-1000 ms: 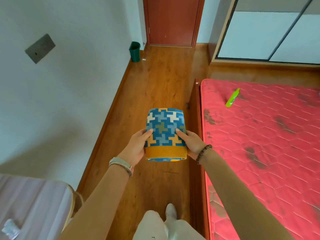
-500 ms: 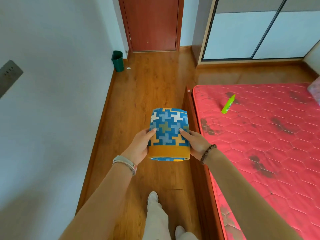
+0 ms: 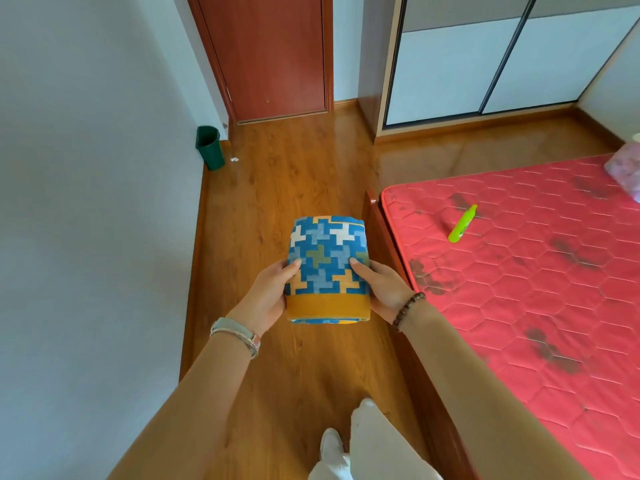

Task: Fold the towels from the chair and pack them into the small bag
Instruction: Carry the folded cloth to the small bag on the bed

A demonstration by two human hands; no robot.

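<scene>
Towel, folded compact, is being clamped between left hand and right hand, thumbs pressing on top (probably keeping folds intact), above floor beside bed.

A folded towel, blue cross-patterned with an orange band, is held level above the floor.

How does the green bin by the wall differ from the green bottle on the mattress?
The bin is dark green; the bottle is bright yellow-green. The bin stands upright on the floor; the bottle lies on its side on the red mattress. Both are green, and neither is held.
</scene>
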